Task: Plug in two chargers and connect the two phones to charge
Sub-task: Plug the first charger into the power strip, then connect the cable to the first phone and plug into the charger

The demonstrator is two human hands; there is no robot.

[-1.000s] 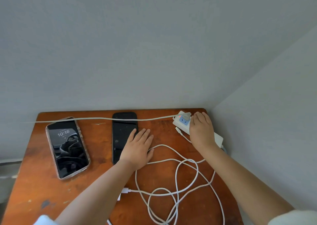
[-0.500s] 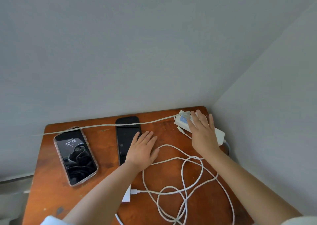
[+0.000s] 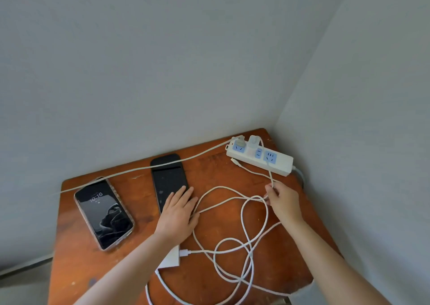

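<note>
A white power strip (image 3: 280,163) lies at the table's far right corner, with a white charger (image 3: 253,141) plugged into it. That charger's white cable (image 3: 270,174) runs down to my right hand (image 3: 282,200), which pinches it. A loose cable plug end (image 3: 233,160) lies just in front of the strip. My left hand (image 3: 179,211) rests flat on the lower end of a dark-screened phone (image 3: 167,176). A second phone (image 3: 103,212) with a lit screen lies at the left. Another white charger (image 3: 172,257) sits unplugged by my left forearm, its cable tangled in loops (image 3: 244,246).
The small brown wooden table (image 3: 76,258) stands in a corner between two grey walls. The strip's thick white cord (image 3: 139,169) stretches across the back of the table, over both phones' top ends, and off the left edge.
My right hand has left the power strip, drawn back toward me and taken hold of the plugged charger's cable. The charger now shows in the strip. My left hand stays on the dark phone.
</note>
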